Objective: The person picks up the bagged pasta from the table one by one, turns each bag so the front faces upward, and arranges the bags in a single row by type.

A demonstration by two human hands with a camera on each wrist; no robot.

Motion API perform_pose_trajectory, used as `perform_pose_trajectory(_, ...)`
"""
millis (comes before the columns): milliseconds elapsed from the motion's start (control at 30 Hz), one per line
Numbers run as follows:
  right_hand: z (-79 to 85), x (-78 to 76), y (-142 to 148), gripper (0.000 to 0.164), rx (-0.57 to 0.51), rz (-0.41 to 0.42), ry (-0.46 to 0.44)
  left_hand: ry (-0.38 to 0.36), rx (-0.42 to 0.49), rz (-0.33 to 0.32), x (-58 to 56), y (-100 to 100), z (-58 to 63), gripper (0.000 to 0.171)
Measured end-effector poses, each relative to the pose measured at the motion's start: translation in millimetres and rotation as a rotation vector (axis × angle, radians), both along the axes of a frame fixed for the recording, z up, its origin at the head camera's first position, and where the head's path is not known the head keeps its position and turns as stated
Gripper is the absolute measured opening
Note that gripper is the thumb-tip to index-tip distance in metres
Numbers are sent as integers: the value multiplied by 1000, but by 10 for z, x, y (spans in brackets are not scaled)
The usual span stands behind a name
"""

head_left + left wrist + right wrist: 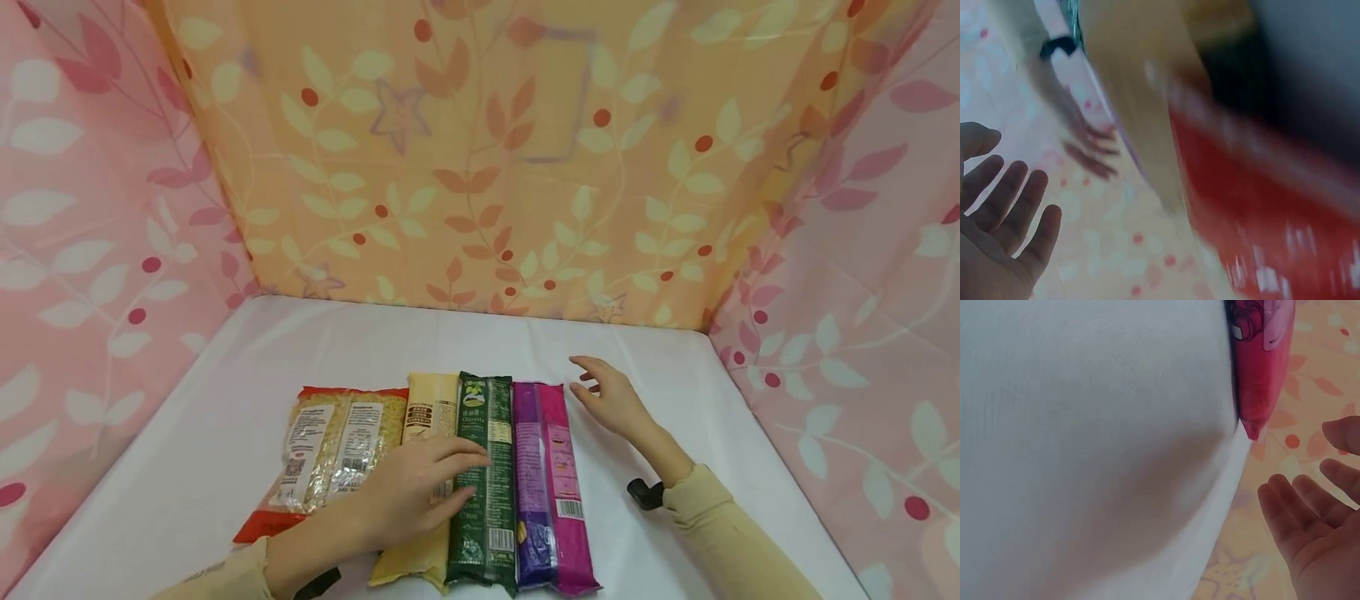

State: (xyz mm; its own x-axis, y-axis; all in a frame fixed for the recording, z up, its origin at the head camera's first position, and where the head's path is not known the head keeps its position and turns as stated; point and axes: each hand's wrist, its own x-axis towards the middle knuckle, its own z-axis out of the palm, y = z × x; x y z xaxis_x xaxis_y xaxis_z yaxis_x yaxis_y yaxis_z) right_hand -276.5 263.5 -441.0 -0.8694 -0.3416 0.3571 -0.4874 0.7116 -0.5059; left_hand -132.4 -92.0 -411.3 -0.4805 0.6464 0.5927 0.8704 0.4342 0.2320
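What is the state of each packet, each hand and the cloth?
Red-ended clear pasta bag: filled, lying flat, partly hidden.
Yellow packet: lying flat, partly hidden.
Dark green spaghetti packet: lying flat, barcode up, partly hidden.
Purple-pink packet: lying flat, barcode up, looks closed.
Left hand: relaxed, over the yellow and green packets, contact unclear.
Right hand: relaxed, empty, apart from the packets.
White cloth: spread under the packets.

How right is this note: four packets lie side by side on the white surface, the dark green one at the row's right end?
One error: in the head view, the purple-and-pink packet is at the row's right end, the dark green packet just left of it.
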Motion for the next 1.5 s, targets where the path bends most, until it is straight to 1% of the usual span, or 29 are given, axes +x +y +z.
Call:
perform_pose_trajectory(167, -53, -44, -60, 46, 10, 55, -26, -112, -21, -127, 81, 211, -104, 37)
perform_pose_trajectory(300, -99, -84, -98, 45, 10, 75, -45, -192, -28, -189, 122, 337, -188, 34)
perform_pose_trajectory(467, -162, -133, -123, 44, 30, 89, -74, -268, -120, -190, 170, 431, -275, 31)
perform_pose_trajectory(600, -185, -150, -134, 43, 65, 79, -109, -301, -223, -194, 185, 475, -312, 32)
perform_pose_trajectory(767, -191, -160, -144, 39, 95, 76, -134, -298, -308, -192, 173, 508, -347, 34)
perform_pose_trajectory(900, -207, -159, -140, 35, 127, 72, -154, -261, -348, -189, 165, 547, -389, 33)
perform_pose_trajectory(1000, -205, -154, -132, 33, 125, 87, -154, -226, -371, -192, 153, 584, -420, 34)
perform_pose_trajectory(1133, -206, -169, -124, 32, 117, 93, -174, -198, -378, -207, 135, 611, -452, 35)
perform_pose_trajectory(1267, -197, -201, -132, 31, 115, 84, -217, -183, -369, -219, 123, 607, -473, 35)
perform_pose_trajectory(1367, -177, -222, -145, 29, 101, 77, -252, -174, -373, -220, 115, 600, -469, 35)
perform_pose_trajectory(1500, -151, -246, -140, 25, 73, 54, -269, -154, -381, -213, 103, 598, -454, 34)
